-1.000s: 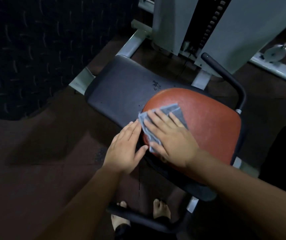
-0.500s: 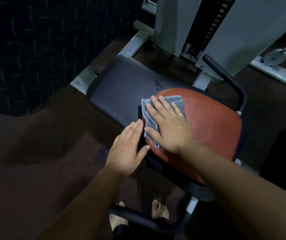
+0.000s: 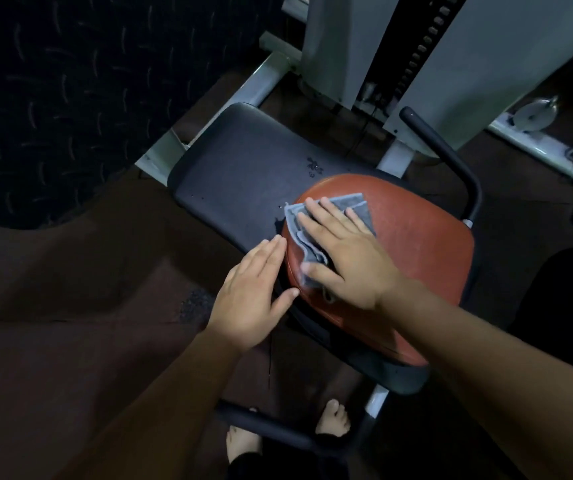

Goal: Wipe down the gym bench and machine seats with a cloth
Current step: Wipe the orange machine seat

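Feet [image 3: 333,422], bare, show at the bottom edge of my view, beside a dark grip bar [image 3: 278,433]. Above them, mid-frame, the left hand [image 3: 253,289] lies flat against the left edge of the red seat pad [image 3: 427,265]. Its fingers are straight and together and it holds nothing; I judge it is steadying the pad. Just right of it, the right hand [image 3: 347,261] presses the folded grey cloth [image 3: 356,206] onto the pad's upper-left part, fingers spread and straight, palm on top rather than clenched round it. The cloth sits at the pad's rim, next to the black seat pad [image 3: 236,181] beyond. I take the step in hand to be wiping the red pad, whose right side lies bare of the cloth. Next I would sweep rightward across the red vinyl with even pressure. Then I would move on to the black pad, where small wet-looking specks [image 3: 312,166] sit near its far edge. Farther off, a black handle [image 3: 451,157] and the weight stack [image 3: 420,53] fill the upper right.
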